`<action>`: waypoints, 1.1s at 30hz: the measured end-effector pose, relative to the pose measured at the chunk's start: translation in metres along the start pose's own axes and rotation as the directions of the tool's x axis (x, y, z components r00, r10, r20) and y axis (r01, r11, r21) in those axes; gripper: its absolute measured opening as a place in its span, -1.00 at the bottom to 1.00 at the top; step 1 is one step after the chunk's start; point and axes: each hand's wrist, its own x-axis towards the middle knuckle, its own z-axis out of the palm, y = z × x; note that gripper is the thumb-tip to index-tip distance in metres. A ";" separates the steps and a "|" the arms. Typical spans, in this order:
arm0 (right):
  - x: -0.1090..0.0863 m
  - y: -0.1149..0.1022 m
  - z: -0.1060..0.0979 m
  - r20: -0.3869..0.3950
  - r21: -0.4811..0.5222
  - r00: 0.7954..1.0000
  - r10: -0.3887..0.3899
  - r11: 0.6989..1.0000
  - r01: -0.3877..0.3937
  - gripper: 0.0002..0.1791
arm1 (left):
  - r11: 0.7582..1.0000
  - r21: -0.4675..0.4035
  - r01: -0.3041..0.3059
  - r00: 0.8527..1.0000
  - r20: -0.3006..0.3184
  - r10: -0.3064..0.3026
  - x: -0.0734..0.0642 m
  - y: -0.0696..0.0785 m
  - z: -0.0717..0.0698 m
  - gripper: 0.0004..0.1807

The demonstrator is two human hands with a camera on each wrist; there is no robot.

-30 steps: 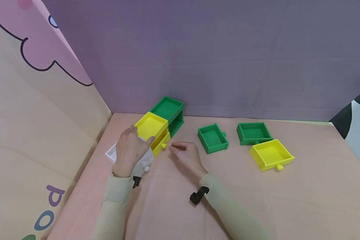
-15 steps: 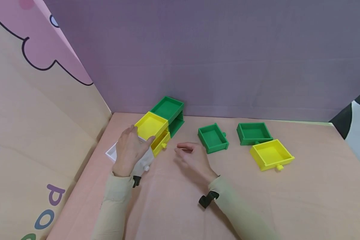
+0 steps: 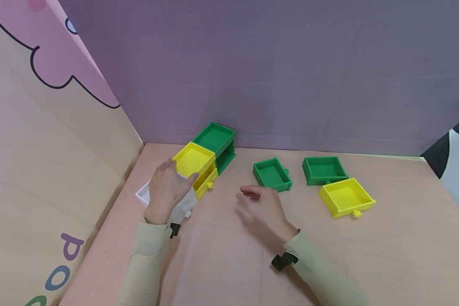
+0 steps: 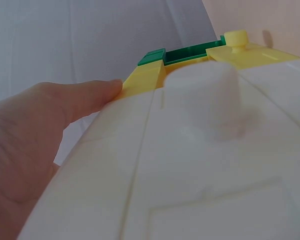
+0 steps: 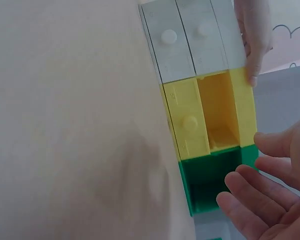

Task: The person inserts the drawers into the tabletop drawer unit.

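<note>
A small drawer cabinet of joined white, yellow and green sections stands at the left of the table; its yellow section (image 3: 194,158) is in the middle. My left hand (image 3: 166,191) grips the top across the white section (image 4: 190,165), its thumb touching near the yellow joint. Two white drawers are pushed in, and a lower yellow drawer (image 5: 187,122) sits below an open slot. The green section (image 5: 212,182) is hollow at the front. My right hand (image 3: 265,208) holds nothing; its fingers are loosely bent, close to a loose green drawer (image 3: 272,174).
Further right lie another green drawer (image 3: 324,171) and a yellow drawer (image 3: 347,197), touching or nearly so. A pink cloth covers the table (image 3: 222,263). A grey-purple cloth wall (image 3: 275,76) rises behind, and a printed panel (image 3: 61,148) borders the left.
My right hand has moved away from the yellow drawer's knob, to the right toward the nearer green drawer. My left hand stays on the cabinet.
</note>
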 end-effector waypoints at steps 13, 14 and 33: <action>-0.017 0.006 -0.039 -0.065 -0.060 0.998 0.016 0.998 -0.020 -0.66 | 1.000 -0.006 -0.014 1.000 -0.018 0.014 0.001 0.000 0.001 -0.14; -0.018 0.007 -0.042 -0.077 -0.071 0.997 0.005 0.997 -0.011 -0.67 | 1.000 -0.007 -0.013 1.000 -0.019 0.012 0.001 0.000 0.001 -0.14; -0.056 0.036 -0.101 -0.119 -0.187 0.984 0.131 0.971 -0.152 -0.55 | 1.000 -0.005 -0.001 1.000 -0.010 0.001 0.000 -0.001 0.001 -0.14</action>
